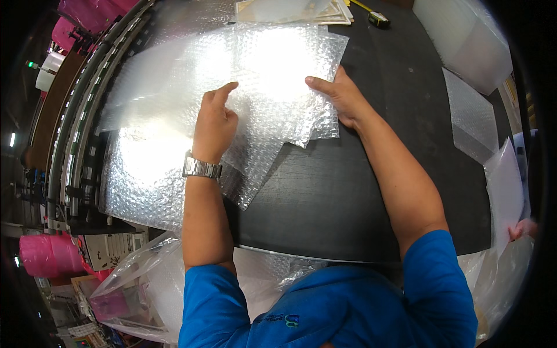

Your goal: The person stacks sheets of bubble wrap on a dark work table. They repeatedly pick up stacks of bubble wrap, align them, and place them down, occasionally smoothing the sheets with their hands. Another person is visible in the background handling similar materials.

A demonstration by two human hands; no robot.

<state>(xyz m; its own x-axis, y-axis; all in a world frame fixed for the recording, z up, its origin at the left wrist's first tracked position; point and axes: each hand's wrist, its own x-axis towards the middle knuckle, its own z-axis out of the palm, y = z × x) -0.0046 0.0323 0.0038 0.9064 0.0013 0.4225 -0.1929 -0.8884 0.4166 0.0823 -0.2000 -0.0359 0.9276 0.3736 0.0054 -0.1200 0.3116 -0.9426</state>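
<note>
Several clear bubble wrap sheets [284, 110] lie overlapped on the dark table, shining brightly under the light. My right hand [343, 100] grips their right edge, thumb on top and the other fingers mostly hidden behind the edge. Over the middle of the sheets is my left hand [214, 124], a metal watch on its wrist. Its index finger stretches forward and its thumb stands apart; nothing shows in its grasp. Another bubble wrap piece [145, 180] spreads beneath my left forearm, toward the table's left side.
The black tabletop [325, 203] extends to the right. At the far edge sit flat framed sheets [290, 10] and a tape measure [379, 20]. A stack of translucent sheets [470, 46] stands far right. Machine rollers [78, 127] border the left; another person's hand [523, 229] shows at right.
</note>
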